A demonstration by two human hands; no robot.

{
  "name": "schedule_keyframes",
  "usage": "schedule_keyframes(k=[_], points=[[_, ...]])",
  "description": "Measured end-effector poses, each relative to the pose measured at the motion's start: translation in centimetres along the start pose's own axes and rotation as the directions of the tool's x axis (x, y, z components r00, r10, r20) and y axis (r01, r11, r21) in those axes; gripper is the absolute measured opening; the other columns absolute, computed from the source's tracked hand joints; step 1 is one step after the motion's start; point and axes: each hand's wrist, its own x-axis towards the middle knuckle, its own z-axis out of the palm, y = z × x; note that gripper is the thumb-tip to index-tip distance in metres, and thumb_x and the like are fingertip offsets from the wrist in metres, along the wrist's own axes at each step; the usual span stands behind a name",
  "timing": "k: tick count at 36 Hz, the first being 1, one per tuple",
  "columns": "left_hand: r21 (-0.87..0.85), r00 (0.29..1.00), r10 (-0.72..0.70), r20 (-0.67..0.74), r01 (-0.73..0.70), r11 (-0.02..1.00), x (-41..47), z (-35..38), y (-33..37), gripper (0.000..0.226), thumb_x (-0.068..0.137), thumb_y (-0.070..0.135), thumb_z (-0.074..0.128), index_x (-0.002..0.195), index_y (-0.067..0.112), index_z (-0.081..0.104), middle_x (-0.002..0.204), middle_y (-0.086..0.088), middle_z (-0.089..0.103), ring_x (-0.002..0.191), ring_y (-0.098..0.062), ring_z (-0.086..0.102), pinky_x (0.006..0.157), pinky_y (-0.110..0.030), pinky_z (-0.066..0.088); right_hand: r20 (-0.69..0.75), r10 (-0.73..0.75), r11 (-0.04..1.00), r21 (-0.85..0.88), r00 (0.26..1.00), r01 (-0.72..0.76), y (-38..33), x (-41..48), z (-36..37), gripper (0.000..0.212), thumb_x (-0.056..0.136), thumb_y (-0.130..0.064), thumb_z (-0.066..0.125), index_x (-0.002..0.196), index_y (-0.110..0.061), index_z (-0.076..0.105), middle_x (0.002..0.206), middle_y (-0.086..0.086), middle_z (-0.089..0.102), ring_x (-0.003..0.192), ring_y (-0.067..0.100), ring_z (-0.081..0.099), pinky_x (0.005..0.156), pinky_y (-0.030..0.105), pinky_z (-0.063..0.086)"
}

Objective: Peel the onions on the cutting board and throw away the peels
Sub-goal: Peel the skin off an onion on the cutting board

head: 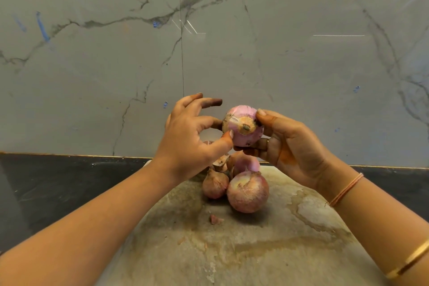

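Onion (242, 125) being held at frame centre, raised above the board (278, 239); right hand (290, 144) wrapping its grip round it. Left hand (185, 144) pinching its left side with thumb and forefinger, other fingers spreading. Peeling is looking part done; next move is probably calling for stripping the dry skin (246, 123). Pile (248, 191) waiting below.

Onions (247, 191): 4 seen, i.e. 1 onion (242, 125) held, 3 on board (255, 251). Peel scrap (216, 219): 1 clear. Hands: 2, left hand (185, 144) and right hand (290, 146). Bracelets (346, 190): 2.
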Motion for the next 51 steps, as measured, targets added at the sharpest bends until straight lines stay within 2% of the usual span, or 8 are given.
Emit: schedule_keyframes(k=[6,13,27,31,35,42,47,51], points=[[-0.029,1.000,-0.005,-0.012,0.004,1.000,0.0,0.0,0.0,0.037,0.065,0.057,0.044,0.078,0.033,0.069,0.125,0.027,0.044,0.127,0.006,0.019,0.100,-0.011,0.008,-0.015,0.028,1.000,-0.010,0.999,-0.028,0.0,-0.1,0.0,0.035,0.086,-0.031,0.052,0.111,-0.012,0.066,0.107,0.013,0.071,0.089,0.027,0.070,0.082,0.037,0.058],[-0.001,1.000,-0.017,-0.022,0.017,1.000,-0.1,0.2,-0.1,0.043,0.064,0.054,0.042,0.078,0.027,0.072,0.127,0.025,0.044,0.127,0.004,0.018,0.105,-0.030,0.014,-0.013,0.030,0.999,-0.017,0.999,-0.030,0.0,-0.1,0.2,0.033,0.091,-0.028,0.049,0.114,-0.010,0.064,0.108,0.014,0.071,0.089,0.027,0.070,0.083,0.038,0.058],[0.046,0.999,-0.012,-0.037,0.013,0.999,0.0,0.5,-0.6,0.046,0.065,0.052,0.041,0.077,0.024,0.076,0.128,0.026,0.045,0.125,0.005,0.019,0.107,-0.035,0.017,-0.025,0.029,0.997,-0.065,0.999,-0.031,0.3,0.1,0.3,0.029,0.092,-0.027,0.050,0.113,-0.012,0.063,0.111,0.013,0.069,0.091,0.029,0.069,0.086,0.038,0.056],[0.030,0.996,0.003,-0.086,-0.001,1.000,0.1,0.4,-1.0,0.030,0.069,0.044,0.042,0.066,0.030,0.068,0.126,0.022,0.048,0.126,0.000,0.023,0.107,-0.035,0.019,-0.030,0.027,0.999,-0.018,0.999,-0.028,0.4,0.0,0.5,0.030,0.100,-0.025,0.041,0.113,-0.011,0.063,0.102,0.012,0.071,0.089,0.027,0.069,0.081,0.038,0.057],[0.043,0.993,0.024,-0.114,-0.020,0.999,0.1,0.5,-0.6,0.037,0.072,0.044,0.042,0.075,0.025,0.073,0.127,0.018,0.049,0.127,-0.003,0.025,0.106,-0.034,0.020,-0.065,0.014,0.999,0.033,0.998,-0.012,0.2,0.0,0.6,0.029,0.100,-0.026,0.041,0.112,-0.011,0.064,0.105,0.014,0.070,0.089,0.030,0.069,0.075,0.032,0.059],[0.009,0.981,-0.051,-0.186,0.053,0.999,-0.1,0.2,0.5,0.035,0.071,0.056,0.043,0.085,0.032,0.065,0.130,0.018,0.042,0.127,0.000,0.022,0.103,-0.029,0.019,-0.157,-0.010,1.000,0.010,0.988,0.011,0.2,0.3,0.5,0.027,0.101,-0.024,0.041,0.111,-0.009,0.061,0.118,0.020,0.064,0.100,0.040,0.066,0.090,0.040,0.052],[0.005,0.991,-0.023,-0.130,0.024,1.000,-0.2,0.4,0.4,0.036,0.073,0.063,0.050,0.088,0.032,0.056,0.130,0.018,0.042,0.128,-0.002,0.025,0.101,-0.025,0.020,-0.152,0.002,0.999,0.041,0.988,0.004,0.3,0.4,0.5,0.025,0.101,-0.024,0.041,0.110,-0.010,0.060,0.114,0.017,0.064,0.088,0.031,0.069,0.083,0.035,0.055],[-0.037,0.995,-0.021,-0.095,0.018,0.999,-0.2,0.7,0.3,0.020,0.078,0.053,0.058,0.086,0.035,0.054,0.130,0.019,0.042,0.126,0.002,0.022,0.098,-0.006,0.011,-0.131,0.034,0.997,0.068,0.991,-0.026,0.3,0.3,0.5,0.028,0.101,-0.025,0.042,0.115,-0.009,0.059,0.117,0.018,0.064,0.092,0.034,0.069,0.086,0.037,0.055]])
